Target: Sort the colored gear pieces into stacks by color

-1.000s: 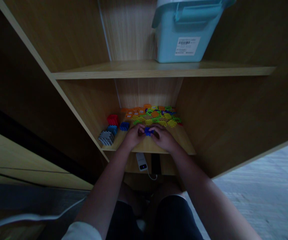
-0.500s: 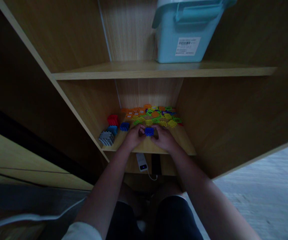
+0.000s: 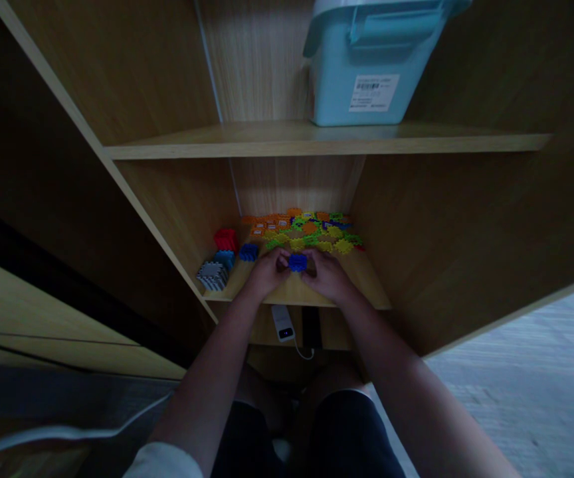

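Note:
Between my two hands, over the middle shelf, is a small stack of dark blue interlocking toy pieces [image 3: 297, 263]. My left hand [image 3: 268, 271] closes on its left side with thumb and fingers. My right hand [image 3: 325, 273] grips the right side in the same pinch. Left of my left hand another dark blue stack [image 3: 248, 252] rests on the shelf. Farther left stand a red stack [image 3: 226, 240], a light blue stack [image 3: 224, 259] and a grey stack [image 3: 212, 275] by the side wall. Behind my hands lie loose orange, green and yellow gear-shaped pieces [image 3: 309, 228].
On the upper shelf [image 3: 267, 141] stands a light blue lidded bin [image 3: 367, 66] with a label. Below the middle shelf [image 3: 297, 291] lie a white power bank [image 3: 282, 323] with a cable and a black flat object [image 3: 311, 327]. The cabinet's side wall [image 3: 446, 245] rises at the right.

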Demonstrator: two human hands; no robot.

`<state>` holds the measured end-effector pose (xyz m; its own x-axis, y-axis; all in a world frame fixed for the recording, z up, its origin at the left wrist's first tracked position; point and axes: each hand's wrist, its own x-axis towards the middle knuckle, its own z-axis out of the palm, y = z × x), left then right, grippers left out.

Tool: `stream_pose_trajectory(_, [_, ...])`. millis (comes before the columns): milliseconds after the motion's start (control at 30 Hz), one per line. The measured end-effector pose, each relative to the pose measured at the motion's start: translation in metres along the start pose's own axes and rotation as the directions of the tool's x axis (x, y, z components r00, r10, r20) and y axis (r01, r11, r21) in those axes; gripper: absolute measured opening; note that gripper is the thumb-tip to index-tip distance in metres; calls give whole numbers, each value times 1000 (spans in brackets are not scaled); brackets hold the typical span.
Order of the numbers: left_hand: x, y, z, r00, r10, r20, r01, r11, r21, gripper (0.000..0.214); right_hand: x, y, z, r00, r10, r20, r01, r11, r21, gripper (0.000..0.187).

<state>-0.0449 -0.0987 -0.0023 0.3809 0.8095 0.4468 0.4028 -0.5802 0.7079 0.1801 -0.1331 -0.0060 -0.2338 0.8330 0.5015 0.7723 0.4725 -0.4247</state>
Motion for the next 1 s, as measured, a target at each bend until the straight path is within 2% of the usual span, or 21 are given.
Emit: stream_pose_trajectory(1000, [1, 0, 0, 1000, -13, 5, 13, 1000, 1, 38, 0, 0, -1, 1000, -5, 4, 5, 1000, -9, 52])
